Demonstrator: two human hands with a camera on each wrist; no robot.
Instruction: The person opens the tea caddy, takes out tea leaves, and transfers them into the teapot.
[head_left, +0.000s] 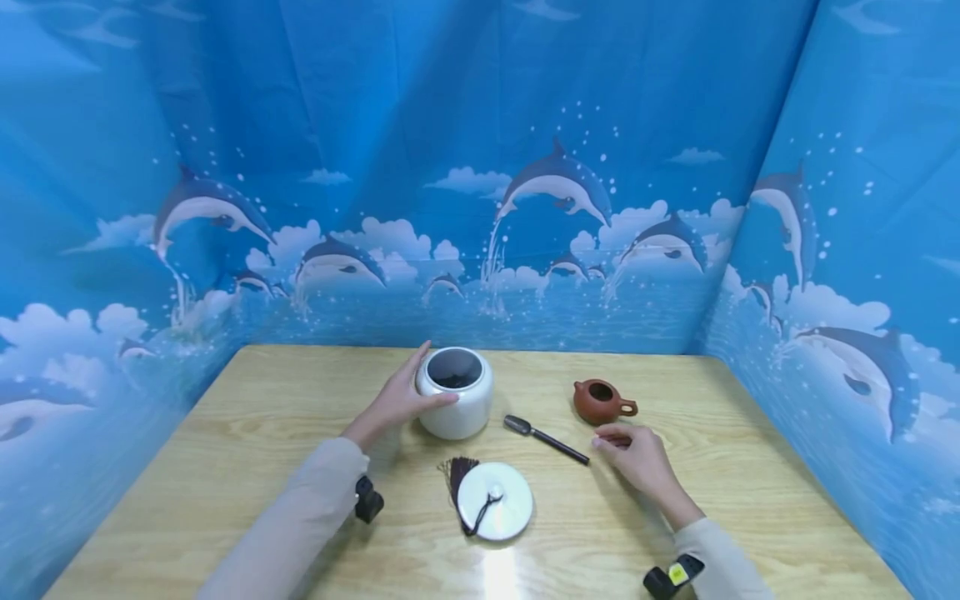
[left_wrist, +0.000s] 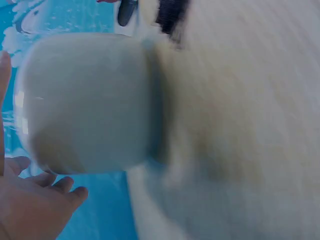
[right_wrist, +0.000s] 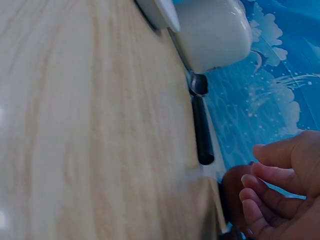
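Observation:
A white, rounded ceramic jar (head_left: 456, 414) with a dark opening stands at the middle back of the table. My left hand (head_left: 406, 395) spans its left side, thumb across the front near the rim and fingers extended behind. In the left wrist view the jar (left_wrist: 90, 105) shows side-on, fingers close along its lower edge. My right hand (head_left: 636, 457) hovers with loosely bent fingers, holding nothing, between a small reddish-brown clay teapot (head_left: 597, 406) without a lid and the dark handle end of a scoop (head_left: 548, 438). The scoop lies slantwise on the table.
A white round lid (head_left: 512, 508) with a knob, dark cord and dark tassel (head_left: 459, 475) lies in front of the jar. The wooden table (head_left: 285, 400) is enclosed by blue dolphin-print curtains (head_left: 450, 167) at the back and sides.

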